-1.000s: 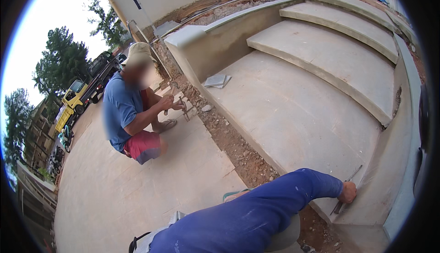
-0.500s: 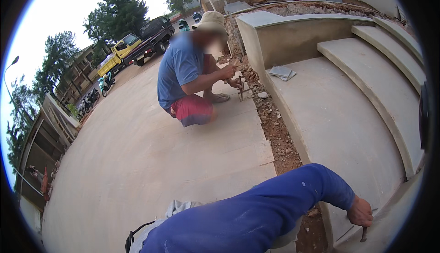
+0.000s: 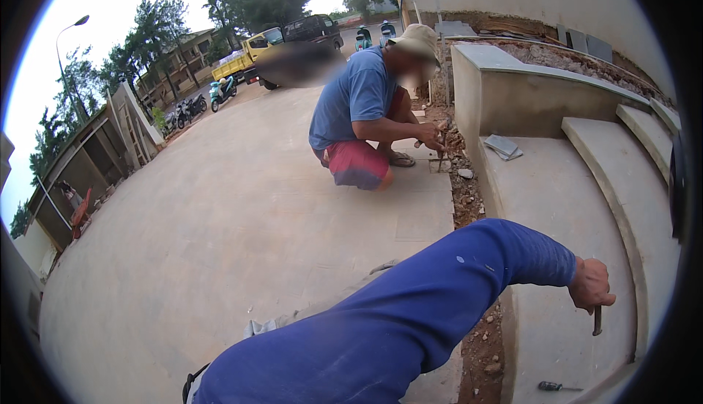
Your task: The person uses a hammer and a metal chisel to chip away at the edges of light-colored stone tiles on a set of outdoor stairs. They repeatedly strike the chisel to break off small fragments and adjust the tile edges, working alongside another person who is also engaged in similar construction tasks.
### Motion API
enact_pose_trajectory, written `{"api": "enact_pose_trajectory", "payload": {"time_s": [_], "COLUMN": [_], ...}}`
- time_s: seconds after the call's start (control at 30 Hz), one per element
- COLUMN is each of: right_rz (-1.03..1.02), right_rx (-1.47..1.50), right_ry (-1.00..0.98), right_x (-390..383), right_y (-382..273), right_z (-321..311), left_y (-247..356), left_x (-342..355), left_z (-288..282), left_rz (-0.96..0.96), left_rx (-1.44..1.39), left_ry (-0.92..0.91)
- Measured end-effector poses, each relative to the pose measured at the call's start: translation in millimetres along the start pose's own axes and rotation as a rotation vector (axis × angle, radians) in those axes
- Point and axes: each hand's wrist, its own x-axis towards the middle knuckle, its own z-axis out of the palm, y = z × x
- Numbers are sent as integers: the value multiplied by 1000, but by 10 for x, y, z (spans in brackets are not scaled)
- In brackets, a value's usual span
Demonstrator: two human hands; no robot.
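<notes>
My left arm, in a blue sleeve, reaches across to the right. My left hand (image 3: 592,285) is closed around a short brown tool (image 3: 597,321); its lower end sticks out below the fist, and the rest is hidden by my fingers. It hangs over the pale lowest step (image 3: 564,217). Below it, a screwdriver (image 3: 549,386) with a dark handle lies near the bottom of the view. My right hand is not in view.
A co-worker (image 3: 359,100) in a blue shirt squats ahead, hands by the paving edge. A rubble-filled trench (image 3: 469,202) runs between paving and steps. Grey tile pieces (image 3: 504,147) lie on the lowest step. A low wall (image 3: 527,96) stands beyond; curved steps (image 3: 593,151) rise at right.
My view has shifted, so the surroundings appear farther right and lower. My left hand has risen with the brown tool still in its grip. The screwdriver now shows more clearly below it.
</notes>
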Motion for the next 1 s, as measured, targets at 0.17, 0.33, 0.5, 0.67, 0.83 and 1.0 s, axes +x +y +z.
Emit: {"api": "enact_pose_trajectory", "payload": {"time_s": [0.17, 0.33, 0.5, 0.67, 0.83, 1.0], "right_rz": [-31, -46, -63, -42, -45, -23], "right_rx": [4, -6, -12, -49, -95, -155], "right_ry": [-6, -20, -32, -30, -38, -22], "right_x": [71, 133, 206, 263, 325, 379], "right_y": [78, 97, -12, -73, -142, -213], "right_z": [51, 52, 101, 47, 38, -14], "left_y": [-500, -615, -251, 561, 1199, 1522], "left_x": [363, 600, 438, 261, 189, -270], "left_z": [-126, 144, 718, 722, 319, 65], "left_rz": [-160, -317, -527, -650, -707, -671], "left_rx": [170, 88, -235, -872, -1458, -1528], "left_ry": [134, 289, 375, 451, 454, 475]}}
